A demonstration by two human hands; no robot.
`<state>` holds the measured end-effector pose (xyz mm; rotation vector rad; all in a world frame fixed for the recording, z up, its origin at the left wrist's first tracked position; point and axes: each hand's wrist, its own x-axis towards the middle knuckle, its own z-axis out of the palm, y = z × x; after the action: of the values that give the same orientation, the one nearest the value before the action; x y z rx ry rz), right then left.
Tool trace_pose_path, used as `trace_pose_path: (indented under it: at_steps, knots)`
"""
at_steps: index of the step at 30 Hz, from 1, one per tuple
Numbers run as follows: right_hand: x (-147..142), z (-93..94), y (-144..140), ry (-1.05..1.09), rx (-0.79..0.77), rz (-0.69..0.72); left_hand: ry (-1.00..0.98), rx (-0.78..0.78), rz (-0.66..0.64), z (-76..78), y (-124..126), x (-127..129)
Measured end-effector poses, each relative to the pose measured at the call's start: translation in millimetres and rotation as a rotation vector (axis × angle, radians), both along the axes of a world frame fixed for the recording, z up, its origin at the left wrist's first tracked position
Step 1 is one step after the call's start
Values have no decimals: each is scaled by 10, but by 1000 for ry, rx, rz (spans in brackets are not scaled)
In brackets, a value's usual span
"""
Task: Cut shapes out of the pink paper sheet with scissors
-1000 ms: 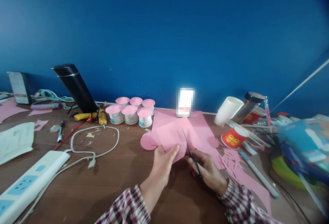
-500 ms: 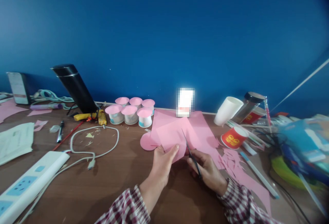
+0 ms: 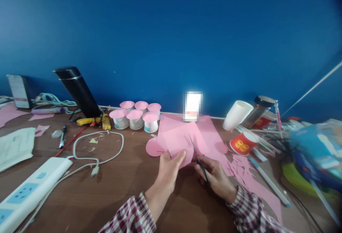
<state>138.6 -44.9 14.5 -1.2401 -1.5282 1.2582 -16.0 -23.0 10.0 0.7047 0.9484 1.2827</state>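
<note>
**Scissors (image 3: 198,162) at the edge of a pink sheet (image 3: 176,140)**

The left hand (image 3: 168,171) pinches the pink sheet near its lower edge, thumb on top and fingers beneath. The right hand (image 3: 217,179) is curled around the handles of the scissors, one dark blade lying across the sheet's right part; whether the blades are parted is hard to tell. The sheet sits over the front of the desk (image 3: 120,204), above a larger pink paper (image 3: 217,135).

A pink disc (image 3: 152,147) lies just left of the sheet. Farther left stand six small cups (image 3: 136,122) with pink tops, in two rows of three. Pink scraps (image 3: 242,169) spread beyond the right hand, near a red cup (image 3: 240,144) with yellow print. A white power strip (image 3: 50,170) lies at the far left.
</note>
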Motion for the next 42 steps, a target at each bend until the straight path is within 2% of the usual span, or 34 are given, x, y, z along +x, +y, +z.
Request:
trace_pose_path:
  at_steps: [31,42]
  knots:
    - [-14,63,-12,-13,-44,-16,-2,8,-17,32,15,-21]
    - [-22,66,-18,-34,-29,3,34,-9,42,-45,46,-27]
